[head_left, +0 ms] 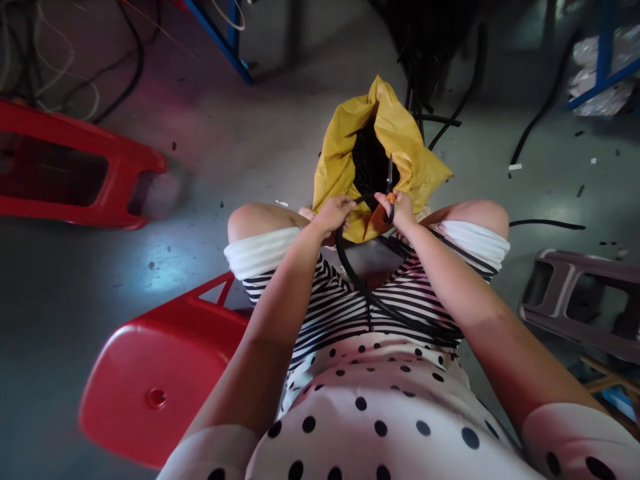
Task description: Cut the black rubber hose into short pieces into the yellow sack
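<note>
My left hand (335,215) is closed around a black corrugated tube (350,270) close to its end. From there the tube bends down across my lap. In my right hand (401,210) is a pair of scissors (390,175), with orange on the handle and the blades pointing away from me. The end of the tube reaches toward the right hand's fingers. Both hands are over the near rim of a yellow sack (336,155), which stands gaping between my knees. Dark pieces (369,160) lie inside the sack; their shape is hard to make out.
A red stool (165,387) stands at my left, with another red stool (135,160) on its side beyond. A dark stool (555,293) is at the right. Black tubes (540,127) and small scraps litter the floor. Blue metal legs (225,40) show at the back.
</note>
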`<action>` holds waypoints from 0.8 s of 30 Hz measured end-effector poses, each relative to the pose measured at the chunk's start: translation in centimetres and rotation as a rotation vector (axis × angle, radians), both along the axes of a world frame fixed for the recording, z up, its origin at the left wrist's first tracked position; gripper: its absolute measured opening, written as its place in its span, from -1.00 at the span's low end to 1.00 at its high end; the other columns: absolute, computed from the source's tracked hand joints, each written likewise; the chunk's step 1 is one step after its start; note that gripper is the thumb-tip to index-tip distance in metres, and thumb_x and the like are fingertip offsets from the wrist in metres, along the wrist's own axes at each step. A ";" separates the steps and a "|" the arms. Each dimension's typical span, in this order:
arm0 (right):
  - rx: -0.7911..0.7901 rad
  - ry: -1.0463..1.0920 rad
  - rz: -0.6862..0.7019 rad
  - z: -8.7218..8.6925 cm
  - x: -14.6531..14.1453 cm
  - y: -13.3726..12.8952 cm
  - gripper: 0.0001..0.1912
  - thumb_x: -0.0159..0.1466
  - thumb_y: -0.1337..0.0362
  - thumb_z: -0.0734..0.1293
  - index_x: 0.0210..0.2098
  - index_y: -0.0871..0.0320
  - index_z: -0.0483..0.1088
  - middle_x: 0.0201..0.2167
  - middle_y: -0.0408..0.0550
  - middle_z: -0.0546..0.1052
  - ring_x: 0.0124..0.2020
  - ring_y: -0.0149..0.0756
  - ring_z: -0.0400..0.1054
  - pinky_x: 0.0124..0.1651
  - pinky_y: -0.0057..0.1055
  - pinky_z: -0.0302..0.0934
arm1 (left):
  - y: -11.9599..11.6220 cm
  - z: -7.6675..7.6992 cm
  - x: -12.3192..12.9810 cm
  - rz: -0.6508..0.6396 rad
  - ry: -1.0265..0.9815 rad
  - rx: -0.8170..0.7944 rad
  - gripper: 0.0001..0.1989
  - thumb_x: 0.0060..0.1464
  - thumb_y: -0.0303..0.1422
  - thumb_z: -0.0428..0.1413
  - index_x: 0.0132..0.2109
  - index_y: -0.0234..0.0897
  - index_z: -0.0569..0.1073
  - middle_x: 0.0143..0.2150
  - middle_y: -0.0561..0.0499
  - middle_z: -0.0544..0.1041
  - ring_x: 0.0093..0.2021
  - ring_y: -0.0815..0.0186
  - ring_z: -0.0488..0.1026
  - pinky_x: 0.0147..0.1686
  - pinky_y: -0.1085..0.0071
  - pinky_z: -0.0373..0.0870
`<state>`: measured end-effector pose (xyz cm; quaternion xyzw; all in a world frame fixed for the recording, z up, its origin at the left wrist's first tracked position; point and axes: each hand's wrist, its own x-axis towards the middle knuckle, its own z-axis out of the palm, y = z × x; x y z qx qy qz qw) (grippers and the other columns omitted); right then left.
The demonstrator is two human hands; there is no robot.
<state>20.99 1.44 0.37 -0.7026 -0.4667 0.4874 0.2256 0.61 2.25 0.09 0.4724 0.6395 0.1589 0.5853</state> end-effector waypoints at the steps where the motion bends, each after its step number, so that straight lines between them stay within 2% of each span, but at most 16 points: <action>1: -0.029 -0.020 0.024 -0.1 0.0 -0.1 -0.37 0.32 -0.29 0.45 -0.50 0.05 0.21 -0.57 -0.17 0.29 -0.43 -0.31 0.22 -0.31 -0.32 0.08 | 0.5 -0.2 -0.4 0.075 0.063 0.077 -0.77 0.37 -0.26 0.15 0.03 -0.29 0.58 -0.39 0.00 0.54 -0.45 0.29 0.48 -0.32 0.34 0.50; 4: -0.155 0.001 0.181 -0.2 -0.2 -0.7 -0.34 0.30 -0.33 0.45 -0.51 0.08 0.27 -0.56 -0.17 0.30 -0.44 -0.32 0.20 -0.29 -0.31 0.05 | 1.7 -0.5 -1.4 0.214 0.208 0.287 -0.72 0.36 -0.26 0.15 0.09 -0.28 0.59 -0.17 -0.12 0.67 -0.20 0.21 0.58 -0.10 0.30 0.54; 6: -0.205 0.004 0.286 -0.2 -0.5 -1.0 -0.35 0.28 -0.35 0.46 -0.49 0.09 0.33 -0.55 -0.16 0.33 -0.43 -0.30 0.21 -0.27 -0.31 0.07 | 1.9 -0.5 -1.5 0.187 0.234 0.327 -0.72 0.34 -0.32 0.14 0.10 -0.28 0.61 -0.05 -0.17 0.69 -0.07 0.15 0.60 0.02 0.26 0.53; 8: -0.217 -0.004 0.334 -0.2 -0.7 -1.1 -0.35 0.28 -0.37 0.45 -0.46 0.10 0.38 -0.53 -0.15 0.36 -0.43 -0.29 0.23 -0.26 -0.32 0.09 | 1.7 -0.5 -1.3 0.101 0.223 0.313 -0.72 0.31 -0.37 0.14 0.08 -0.30 0.63 -0.01 -0.18 0.70 0.00 0.12 0.61 0.10 0.23 0.52; 11: -0.212 -0.027 0.321 -0.6 -0.9 -1.0 -0.34 0.30 -0.38 0.42 -0.46 0.10 0.39 -0.55 -0.13 0.37 -0.44 -0.28 0.25 -0.26 -0.32 0.10 | 1.3 -0.6 -0.9 -0.038 0.183 0.296 -0.74 0.27 -0.39 0.16 0.03 -0.32 0.66 -0.02 -0.16 0.71 0.05 0.10 0.62 0.20 0.23 0.50; 13: -0.194 -0.075 0.295 -1.0 -0.9 -1.0 -0.33 0.30 -0.37 0.43 -0.52 0.09 0.33 -0.60 -0.14 0.32 -0.46 -0.29 0.21 -0.29 -0.32 0.07 | 1.3 -0.9 -0.9 -0.086 0.170 0.310 -0.74 0.25 -0.40 0.16 0.01 -0.30 0.68 -0.01 -0.15 0.72 0.07 0.09 0.62 0.23 0.22 0.49; 18: -0.101 -0.099 0.262 -1.3 -0.6 -1.4 -0.34 0.32 -0.25 0.45 -0.59 0.07 0.19 -0.63 -0.20 0.19 -0.49 -0.36 0.10 -0.32 -0.32 -0.01 | 1.6 -1.4 -1.1 -0.049 0.190 0.321 -0.75 0.26 -0.39 0.16 0.00 -0.29 0.68 -0.03 -0.15 0.73 0.04 0.11 0.62 0.21 0.22 0.51; 21: -0.060 -0.096 0.180 -1.3 -0.5 -1.4 -0.40 0.33 -0.17 0.45 -0.56 0.07 0.20 -0.60 -0.19 0.25 -0.48 -0.36 0.14 -0.32 -0.33 0.01 | 1.5 -1.2 -0.9 -0.044 0.179 0.313 -0.74 0.26 -0.40 0.17 0.01 -0.33 0.68 -0.02 -0.16 0.72 0.02 0.13 0.62 0.18 0.26 0.51; 24: -0.096 -0.022 0.163 -1.4 -0.5 -1.2 -0.48 0.23 -0.16 0.52 -0.47 0.08 0.29 -0.53 -0.18 0.36 -0.43 -0.33 0.22 -0.32 -0.35 0.07 | 1.3 -0.7 -0.7 -0.081 0.140 0.277 -0.75 0.28 -0.39 0.16 0.01 -0.34 0.68 -0.07 -0.13 0.72 -0.04 0.17 0.63 0.10 0.31 0.54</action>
